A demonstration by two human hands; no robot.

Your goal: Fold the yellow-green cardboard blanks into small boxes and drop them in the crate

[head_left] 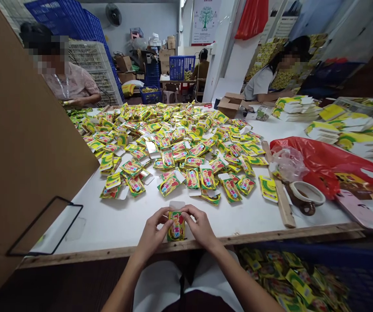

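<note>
Near the table's front edge, a small yellow and green printed box [176, 227] stands between my hands, its white top flap raised. My left hand [157, 226] grips its left side, with the thumb on the printed front. On the opposite side, my right hand [197, 222] pinches the upper right edge near the open flap. Beyond my fingers spreads a large heap of similar small boxes [180, 151], several with white flaps sticking out. Whether anything is inside the held box is hidden.
A wooden strip [282, 201], a brown mug [305, 197] and a red plastic bag [323, 160] lie to the right. Cardboard [27, 130] and a black wire frame [48, 225] border the left. Below right sits a blue crate [365, 268] of boxes. Co-workers sit across the table.
</note>
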